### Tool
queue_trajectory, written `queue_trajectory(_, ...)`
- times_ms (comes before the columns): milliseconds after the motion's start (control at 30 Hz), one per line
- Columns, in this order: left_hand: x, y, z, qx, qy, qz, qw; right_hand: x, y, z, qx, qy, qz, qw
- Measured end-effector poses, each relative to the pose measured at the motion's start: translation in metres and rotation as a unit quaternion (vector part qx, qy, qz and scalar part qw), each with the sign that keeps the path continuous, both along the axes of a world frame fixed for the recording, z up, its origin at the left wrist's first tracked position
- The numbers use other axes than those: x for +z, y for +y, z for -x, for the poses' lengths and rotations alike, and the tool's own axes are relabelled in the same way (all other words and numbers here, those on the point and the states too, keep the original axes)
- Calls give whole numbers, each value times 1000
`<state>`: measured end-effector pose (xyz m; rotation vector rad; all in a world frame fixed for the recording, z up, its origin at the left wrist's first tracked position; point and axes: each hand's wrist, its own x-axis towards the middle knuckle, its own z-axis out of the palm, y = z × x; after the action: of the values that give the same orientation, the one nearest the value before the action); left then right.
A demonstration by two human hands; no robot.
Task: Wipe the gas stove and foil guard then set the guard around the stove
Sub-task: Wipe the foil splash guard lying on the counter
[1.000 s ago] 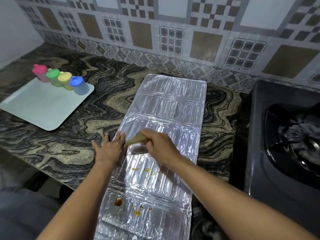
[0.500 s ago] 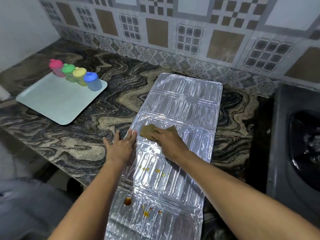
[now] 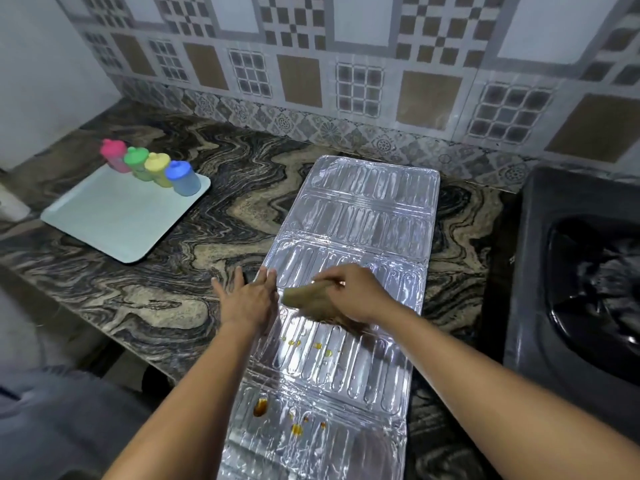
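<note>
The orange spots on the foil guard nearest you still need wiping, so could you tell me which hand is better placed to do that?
The right hand: it already grips the brown cloth on the foil guard, just beyond the orange spots. The left hand lies flat at the guard's left edge, steadying it.

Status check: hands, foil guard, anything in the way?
Left hand flat, pinning foil guard edge. Right hand gripping cloth, mid-guard. Brown spots remain nearer. Nothing obstructing.

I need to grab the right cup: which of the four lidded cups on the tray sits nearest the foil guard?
The blue-lidded cup, at the row's right end, closest to the foil guard.
</note>
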<state>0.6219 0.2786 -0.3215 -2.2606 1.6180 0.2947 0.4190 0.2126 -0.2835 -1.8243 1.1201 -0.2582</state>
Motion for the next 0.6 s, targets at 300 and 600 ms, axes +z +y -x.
queue_trajectory(300, 41, 7, 21, 16, 18, 37, 999, 46, -7, 39, -98, -17, -248, 964)
queue_trajectory(600, 93, 73, 68, 49, -9, 35, 998, 72, 44, 84, -88, -37, -336, 937)
